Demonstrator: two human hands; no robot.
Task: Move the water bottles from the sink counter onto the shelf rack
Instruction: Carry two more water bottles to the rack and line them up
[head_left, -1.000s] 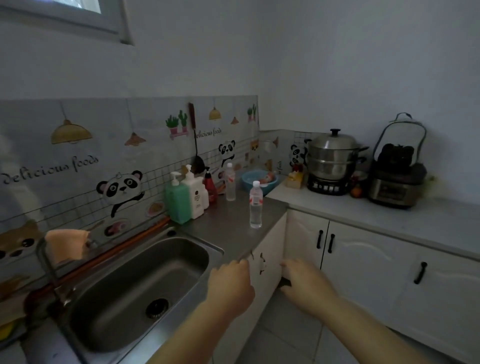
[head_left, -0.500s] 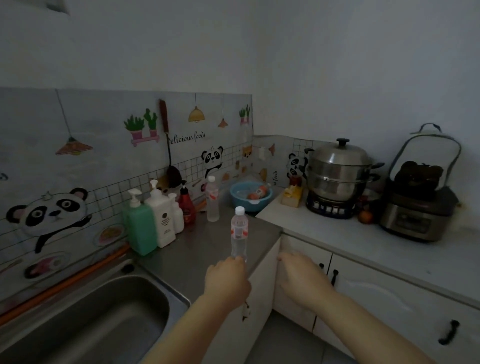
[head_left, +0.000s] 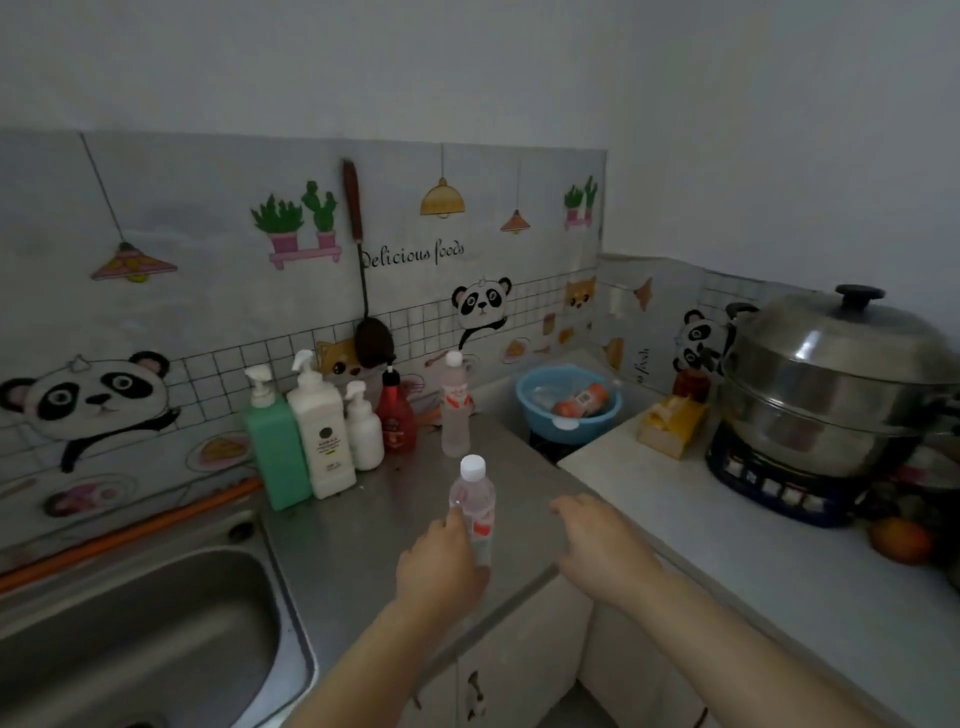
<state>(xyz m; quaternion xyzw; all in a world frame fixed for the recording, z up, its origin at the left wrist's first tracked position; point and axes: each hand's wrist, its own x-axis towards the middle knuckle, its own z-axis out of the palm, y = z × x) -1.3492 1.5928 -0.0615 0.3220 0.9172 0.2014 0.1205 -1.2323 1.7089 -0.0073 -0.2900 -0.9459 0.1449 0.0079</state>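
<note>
- Standing upright near the front edge of the grey steel sink counter (head_left: 358, 551), the nearer clear plastic water bottle with white cap and red-and-white label (head_left: 471, 499) has its long axis vertical.
- The left hand (head_left: 439, 564) is the closer one. It meets the lower left side of the nearer bottle, which lies just ahead and to the right of its fingers (head_left: 453, 519). They curl against the bottle wall, but the thumb is hidden, so a full clasp cannot be confirmed.
- The right hand (head_left: 597, 538) hovers just right of that bottle, apart from it, above the counter's front right corner. Its fingers are loosely spread and carry nothing.
- A second clear plastic water bottle with a red-and-white label (head_left: 455, 410) stands upright toward the back edge, just beside a red squeeze bottle (head_left: 396, 418).
- Legible writing: "Delicious foods" on the panda-print wall sticker (head_left: 413, 253). The print on both bottle labels is too small to read.
- No shelf rack is in view.
</note>
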